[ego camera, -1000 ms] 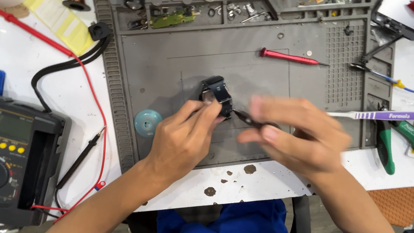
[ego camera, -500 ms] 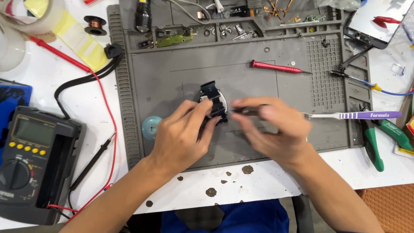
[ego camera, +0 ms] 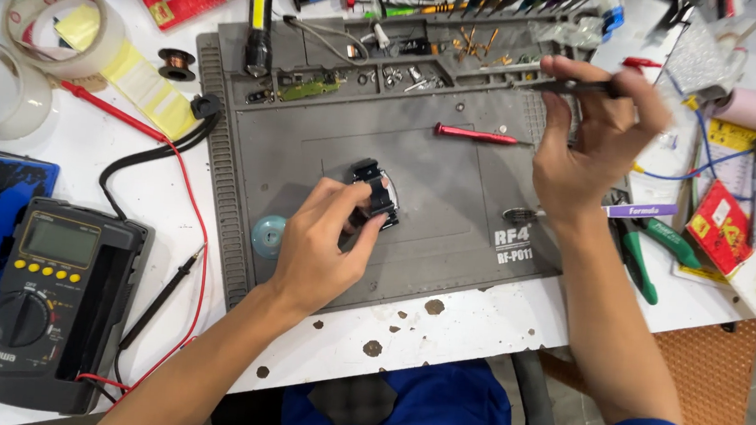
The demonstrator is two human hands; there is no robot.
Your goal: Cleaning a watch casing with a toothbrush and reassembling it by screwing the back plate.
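Right hand (ego camera: 584, 148) has lifted away from the watch (ego camera: 374, 196) since half a second ago; it was beside my left at the workpiece, and now it is up at the small-parts tray along the mat's far edge. Its fingers pinch a pair of dark tweezers (ego camera: 564, 86), tips pointing left over the tray; I cannot tell whether anything sits between the tips.

Watch lies near the middle of the grey repair mat (ego camera: 448, 246), black strap ends showing above my fingers. Left hand (ego camera: 325, 249) grips it from the near side, thumb and fingers closed on the case, steadying it flat on the mat.

Judgement: tool work at the watch is paused; the piece is held in position while the tweezers are at the parts tray.

Around it: red screwdriver (ego camera: 474, 134) lies on the mat beyond the watch, well apart from it. Small blue disc (ego camera: 268, 235) sits at the mat's left edge. Off the mat, a multimeter (ego camera: 46, 302) with red and black leads rests at near left; green-handled pliers (ego camera: 643, 254) lie at right.
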